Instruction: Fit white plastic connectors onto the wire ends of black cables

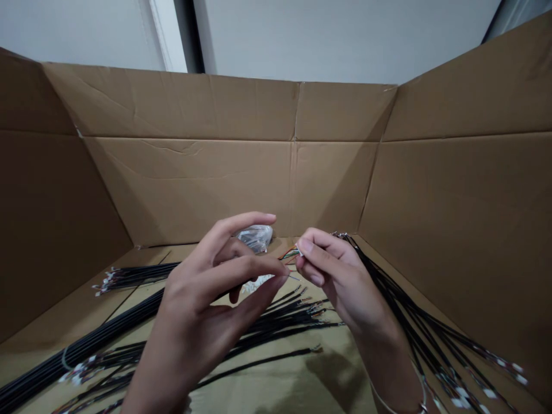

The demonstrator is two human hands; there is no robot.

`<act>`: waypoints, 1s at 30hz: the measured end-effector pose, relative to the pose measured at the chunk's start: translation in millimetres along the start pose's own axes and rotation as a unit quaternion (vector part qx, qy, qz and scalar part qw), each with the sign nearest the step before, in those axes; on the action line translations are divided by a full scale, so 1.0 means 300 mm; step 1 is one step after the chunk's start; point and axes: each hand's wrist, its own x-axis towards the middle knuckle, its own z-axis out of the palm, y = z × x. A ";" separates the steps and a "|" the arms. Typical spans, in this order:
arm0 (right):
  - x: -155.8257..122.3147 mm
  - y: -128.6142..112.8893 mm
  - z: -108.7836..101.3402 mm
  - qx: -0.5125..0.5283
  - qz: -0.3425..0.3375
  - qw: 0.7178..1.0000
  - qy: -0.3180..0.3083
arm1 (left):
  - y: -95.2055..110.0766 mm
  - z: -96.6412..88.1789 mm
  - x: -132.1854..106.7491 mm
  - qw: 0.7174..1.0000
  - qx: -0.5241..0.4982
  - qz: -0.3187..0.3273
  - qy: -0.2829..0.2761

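Between thumb and a finger, my left hand (215, 287) pinches a thin wire (294, 278) whose end pokes out to the right. The index finger is raised apart from the pinch. My right hand (338, 267) is closed on a small white connector (298, 249), mostly covered by its fingertips. Several coloured wires (288, 252) run from the connector toward my left hand. Below both hands lie black cables (293, 316) with bare coloured wire ends pointing right.
A clear plastic bag (255, 237) and loose white pieces (256, 284) lie behind my left hand. Black cables with white connectors spread at right (414, 322) and left (138, 276). A thick cable bundle (103, 339) lies front left. Cardboard walls (224, 184) enclose the work surface.
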 end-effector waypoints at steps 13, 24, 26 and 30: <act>-0.024 -0.015 -0.001 -0.004 0.018 1.000 -0.016 | 0.022 -0.002 -0.022 0.997 0.062 0.046 0.026; -0.027 -0.037 -0.006 0.020 0.063 0.997 -0.029 | 0.012 -0.005 -0.026 0.989 0.106 0.107 -0.003; -0.027 -0.037 -0.007 0.020 0.061 0.997 -0.035 | 0.016 0.002 -0.026 0.985 0.109 0.129 0.024; -0.028 -0.029 -0.004 0.014 0.032 0.999 -0.040 | 0.029 0.011 -0.021 0.992 0.107 0.063 0.038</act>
